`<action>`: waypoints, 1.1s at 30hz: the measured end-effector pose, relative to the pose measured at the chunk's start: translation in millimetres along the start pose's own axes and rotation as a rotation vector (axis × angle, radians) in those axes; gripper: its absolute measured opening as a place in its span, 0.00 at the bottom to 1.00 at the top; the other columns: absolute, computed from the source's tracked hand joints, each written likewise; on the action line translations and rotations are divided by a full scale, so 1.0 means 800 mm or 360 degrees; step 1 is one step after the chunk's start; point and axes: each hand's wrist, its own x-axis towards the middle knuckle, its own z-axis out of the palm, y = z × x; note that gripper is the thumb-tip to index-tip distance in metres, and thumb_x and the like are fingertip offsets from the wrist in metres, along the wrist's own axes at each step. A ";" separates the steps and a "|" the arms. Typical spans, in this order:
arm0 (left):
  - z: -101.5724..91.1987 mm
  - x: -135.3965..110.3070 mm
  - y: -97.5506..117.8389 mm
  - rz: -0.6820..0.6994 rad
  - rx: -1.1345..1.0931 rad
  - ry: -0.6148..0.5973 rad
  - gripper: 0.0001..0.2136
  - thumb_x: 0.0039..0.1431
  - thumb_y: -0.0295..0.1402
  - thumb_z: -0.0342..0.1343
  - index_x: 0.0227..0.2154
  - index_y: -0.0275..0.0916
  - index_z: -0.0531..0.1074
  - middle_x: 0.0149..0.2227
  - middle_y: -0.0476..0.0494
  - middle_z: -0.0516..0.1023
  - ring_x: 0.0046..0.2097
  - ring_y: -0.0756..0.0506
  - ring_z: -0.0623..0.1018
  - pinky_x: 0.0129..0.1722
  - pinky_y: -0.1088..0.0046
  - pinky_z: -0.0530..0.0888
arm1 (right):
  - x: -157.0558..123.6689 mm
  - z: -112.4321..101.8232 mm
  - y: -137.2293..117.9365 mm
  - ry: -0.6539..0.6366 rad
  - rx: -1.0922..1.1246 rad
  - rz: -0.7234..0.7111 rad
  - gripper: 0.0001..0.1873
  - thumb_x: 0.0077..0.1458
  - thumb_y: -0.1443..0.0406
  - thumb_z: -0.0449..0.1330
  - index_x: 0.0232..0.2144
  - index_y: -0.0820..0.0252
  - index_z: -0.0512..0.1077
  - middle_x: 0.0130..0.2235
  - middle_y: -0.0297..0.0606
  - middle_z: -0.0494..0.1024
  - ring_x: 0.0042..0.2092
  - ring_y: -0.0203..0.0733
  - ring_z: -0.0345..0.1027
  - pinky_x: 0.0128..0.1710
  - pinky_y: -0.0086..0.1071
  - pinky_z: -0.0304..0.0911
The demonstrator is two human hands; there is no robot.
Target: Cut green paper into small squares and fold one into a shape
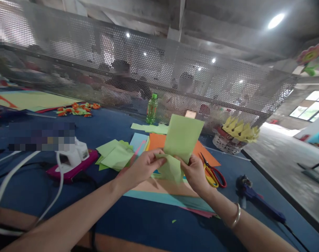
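Note:
I hold a light green sheet of paper (181, 140) upright above the blue table (138, 224), its lower part folded or creased. My left hand (142, 168) pinches its lower left edge. My right hand (194, 173), with a metal bangle on the wrist, pinches the lower right part. Both hands are closed on the paper. Under them lies a stack of coloured sheets (170, 196) in orange, teal and pink.
Red and yellow scissors (214, 173) lie right of my hands; a blue glue gun (256, 199) lies further right. Cut green pieces (114, 155), a green bottle (151, 109), a basket with yellow paper petals (236, 134) and a perforated metal screen (148, 70) with people behind it.

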 end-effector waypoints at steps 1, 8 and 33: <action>0.000 0.000 -0.003 -0.0018 0.0020 -0.0005 0.09 0.63 0.37 0.55 0.32 0.38 0.73 0.36 0.47 0.74 0.38 0.48 0.74 0.40 0.73 0.70 | -0.002 0.002 0.002 -0.0028 -0.0003 -0.0018 0.16 0.51 0.55 0.66 0.38 0.60 0.77 0.40 0.42 0.83 0.40 0.50 0.76 0.40 0.38 0.71; 0.000 -0.001 -0.022 -0.0165 0.0118 0.0027 0.08 0.61 0.36 0.56 0.39 0.38 0.74 0.34 0.47 0.77 0.38 0.46 0.76 0.40 0.72 0.70 | -0.008 0.013 0.006 -0.0175 -0.0040 -0.0164 0.11 0.52 0.59 0.64 0.37 0.57 0.80 0.39 0.39 0.83 0.42 0.49 0.76 0.45 0.39 0.70; -0.002 0.001 -0.029 -0.0182 0.0462 0.0357 0.11 0.55 0.35 0.59 0.41 0.38 0.72 0.30 0.47 0.78 0.34 0.46 0.78 0.32 0.73 0.72 | -0.021 -0.002 -0.011 -0.0393 -0.0178 0.0228 0.25 0.58 0.45 0.53 0.32 0.61 0.72 0.26 0.34 0.71 0.27 0.37 0.66 0.27 0.28 0.65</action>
